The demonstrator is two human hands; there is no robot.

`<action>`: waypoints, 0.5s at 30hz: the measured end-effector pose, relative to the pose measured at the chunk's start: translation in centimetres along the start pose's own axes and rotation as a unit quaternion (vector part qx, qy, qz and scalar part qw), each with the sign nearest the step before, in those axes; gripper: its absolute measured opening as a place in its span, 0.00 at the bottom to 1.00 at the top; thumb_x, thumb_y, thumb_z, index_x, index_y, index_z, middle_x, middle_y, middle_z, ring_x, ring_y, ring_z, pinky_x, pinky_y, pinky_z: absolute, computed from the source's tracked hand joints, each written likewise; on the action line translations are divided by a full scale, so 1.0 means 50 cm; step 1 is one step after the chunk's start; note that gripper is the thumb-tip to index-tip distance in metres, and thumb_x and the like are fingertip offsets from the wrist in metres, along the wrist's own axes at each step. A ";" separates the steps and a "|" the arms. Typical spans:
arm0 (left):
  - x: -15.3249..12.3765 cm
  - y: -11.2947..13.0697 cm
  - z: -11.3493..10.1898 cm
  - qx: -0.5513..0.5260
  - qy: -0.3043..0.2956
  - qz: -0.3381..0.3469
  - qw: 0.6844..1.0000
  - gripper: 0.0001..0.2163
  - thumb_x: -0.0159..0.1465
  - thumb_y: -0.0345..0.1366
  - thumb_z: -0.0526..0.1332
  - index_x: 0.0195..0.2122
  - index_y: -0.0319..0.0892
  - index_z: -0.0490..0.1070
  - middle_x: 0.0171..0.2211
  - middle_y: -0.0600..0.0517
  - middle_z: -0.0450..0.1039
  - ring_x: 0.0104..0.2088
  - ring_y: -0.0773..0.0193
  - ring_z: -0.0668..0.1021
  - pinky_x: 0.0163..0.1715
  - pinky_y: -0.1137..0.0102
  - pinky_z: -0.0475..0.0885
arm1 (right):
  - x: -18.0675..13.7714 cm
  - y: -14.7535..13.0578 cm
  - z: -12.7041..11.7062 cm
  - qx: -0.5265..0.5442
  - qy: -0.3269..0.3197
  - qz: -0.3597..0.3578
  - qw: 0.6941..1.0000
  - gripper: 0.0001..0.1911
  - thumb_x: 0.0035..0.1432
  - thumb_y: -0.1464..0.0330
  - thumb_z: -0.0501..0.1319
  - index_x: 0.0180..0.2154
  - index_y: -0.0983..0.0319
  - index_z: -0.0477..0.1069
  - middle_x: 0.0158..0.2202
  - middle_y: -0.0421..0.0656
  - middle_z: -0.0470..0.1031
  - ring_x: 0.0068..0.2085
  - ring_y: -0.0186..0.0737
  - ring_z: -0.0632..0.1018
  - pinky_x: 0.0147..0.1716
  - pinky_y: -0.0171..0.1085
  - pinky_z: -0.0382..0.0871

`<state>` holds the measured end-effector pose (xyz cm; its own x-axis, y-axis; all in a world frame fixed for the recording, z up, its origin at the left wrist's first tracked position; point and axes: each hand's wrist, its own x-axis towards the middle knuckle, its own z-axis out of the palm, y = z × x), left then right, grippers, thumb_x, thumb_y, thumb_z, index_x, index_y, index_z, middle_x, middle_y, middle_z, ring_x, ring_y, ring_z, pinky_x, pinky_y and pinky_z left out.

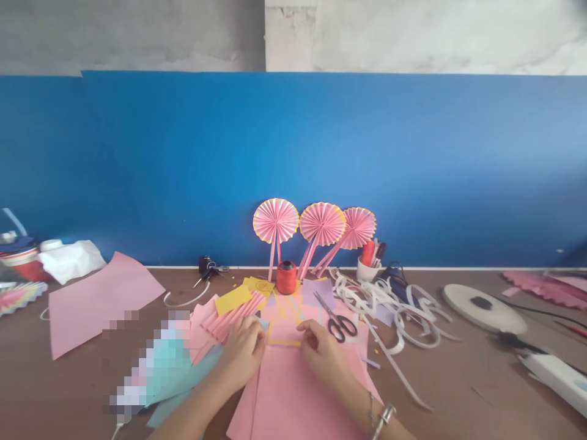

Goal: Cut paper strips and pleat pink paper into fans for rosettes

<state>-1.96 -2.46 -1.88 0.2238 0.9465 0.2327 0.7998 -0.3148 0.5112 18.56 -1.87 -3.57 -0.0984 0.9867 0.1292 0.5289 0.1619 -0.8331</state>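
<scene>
A pink paper sheet edged with a yellow strip (284, 343) lies between my hands. My left hand (245, 345) is closed at its left side, beside a pleated pink paper (229, 321). My right hand (318, 345) curls its fingers at the sheet's right side, just below black-handled scissors (342, 324). What the fingertips of each hand pinch, if anything, is hidden. Under my forearms spread larger pink sheets (298, 391). A yellow paper piece (233, 299) rests on the pleats, and a red thread spool (287, 278) stands beyond the sheet.
Three round pink paper fans (276, 221) lean on the blue partition (183, 153). Tangled white strips (413, 324) and a white cup of tools (367, 269) are right. Farther right are a cream disc (483, 308) and a white device (557, 382). Pink paper (101, 305) lies left.
</scene>
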 end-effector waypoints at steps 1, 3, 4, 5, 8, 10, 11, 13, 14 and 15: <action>0.001 0.000 0.001 0.007 0.000 0.000 1.000 0.10 0.63 0.34 0.49 0.25 0.45 0.64 0.36 0.48 0.69 0.41 0.55 0.71 0.42 0.61 0.66 | -0.001 -0.003 -0.001 -0.009 -0.004 0.008 1.000 0.15 0.45 0.75 0.52 0.37 0.61 0.67 0.23 0.37 0.63 0.27 0.37 0.68 0.28 0.33 0.58; 0.002 -0.002 0.003 0.015 0.002 -0.001 1.000 0.11 0.63 0.34 0.49 0.25 0.44 0.64 0.35 0.48 0.69 0.40 0.55 0.71 0.42 0.61 0.66 | -0.002 -0.010 -0.005 -0.023 -0.015 0.022 0.999 0.16 0.44 0.76 0.52 0.37 0.61 0.68 0.23 0.37 0.64 0.27 0.37 0.69 0.28 0.32 0.58; 0.002 -0.003 0.004 0.017 0.002 -0.002 1.000 0.11 0.63 0.34 0.50 0.24 0.44 0.64 0.34 0.48 0.69 0.40 0.55 0.71 0.41 0.61 0.66 | -0.003 -0.013 -0.006 -0.028 -0.020 0.025 0.999 0.17 0.44 0.77 0.52 0.37 0.61 0.68 0.23 0.37 0.65 0.28 0.37 0.69 0.28 0.32 0.59; 0.003 -0.003 0.005 0.019 0.002 -0.004 1.000 0.11 0.63 0.34 0.50 0.24 0.44 0.63 0.34 0.47 0.69 0.40 0.55 0.71 0.41 0.61 0.66 | -0.003 -0.015 -0.007 -0.033 -0.022 0.027 0.999 0.17 0.43 0.77 0.51 0.38 0.61 0.68 0.24 0.37 0.65 0.28 0.37 0.69 0.28 0.32 0.58; 0.004 -0.005 0.005 0.022 -0.001 -0.010 1.000 0.10 0.62 0.33 0.50 0.24 0.44 0.63 0.33 0.48 0.69 0.40 0.55 0.71 0.41 0.62 0.66 | -0.003 -0.016 -0.006 -0.043 -0.025 0.029 0.998 0.18 0.44 0.78 0.51 0.39 0.62 0.69 0.24 0.37 0.66 0.28 0.38 0.70 0.28 0.32 0.58; 0.005 -0.005 0.005 0.020 -0.001 -0.014 1.000 0.10 0.62 0.32 0.50 0.23 0.44 0.63 0.33 0.48 0.69 0.40 0.55 0.71 0.41 0.62 0.66 | -0.002 -0.013 -0.004 -0.046 -0.023 0.030 0.998 0.18 0.45 0.77 0.51 0.39 0.62 0.69 0.23 0.37 0.66 0.28 0.38 0.69 0.28 0.33 0.58; 0.006 -0.005 0.005 0.018 -0.001 -0.016 1.000 0.10 0.61 0.32 0.50 0.23 0.44 0.63 0.33 0.48 0.69 0.40 0.55 0.72 0.41 0.62 0.66 | -0.001 -0.012 -0.003 -0.047 -0.021 0.032 0.998 0.17 0.45 0.77 0.51 0.39 0.62 0.69 0.23 0.37 0.67 0.27 0.37 0.69 0.28 0.33 0.58; 0.006 -0.005 0.005 0.016 0.000 -0.018 1.000 0.09 0.61 0.32 0.51 0.23 0.44 0.64 0.34 0.48 0.69 0.40 0.55 0.72 0.41 0.62 0.66 | 0.000 -0.011 -0.002 -0.051 -0.021 0.035 0.998 0.18 0.44 0.78 0.51 0.39 0.61 0.69 0.23 0.37 0.67 0.27 0.37 0.69 0.27 0.32 0.57; 0.006 -0.005 0.005 0.016 0.000 -0.018 1.000 0.09 0.60 0.32 0.51 0.23 0.44 0.64 0.34 0.48 0.69 0.41 0.55 0.72 0.41 0.62 0.66 | 0.000 -0.011 -0.002 -0.054 -0.023 0.035 0.998 0.18 0.44 0.78 0.51 0.38 0.61 0.68 0.23 0.37 0.67 0.27 0.37 0.69 0.27 0.32 0.57; 0.007 -0.005 0.004 0.015 0.001 -0.019 1.000 0.09 0.60 0.32 0.51 0.23 0.44 0.64 0.34 0.48 0.69 0.41 0.55 0.72 0.41 0.62 0.66 | 0.000 -0.012 -0.002 -0.056 -0.025 0.034 0.998 0.19 0.43 0.79 0.52 0.38 0.61 0.68 0.23 0.37 0.67 0.28 0.37 0.69 0.28 0.32 0.57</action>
<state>-1.96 -2.06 -2.10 0.1925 0.9573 0.2155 0.8242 -0.2769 0.4939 18.34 -1.96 -3.04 -0.0984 0.9941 0.0448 0.6272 0.0969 -0.7728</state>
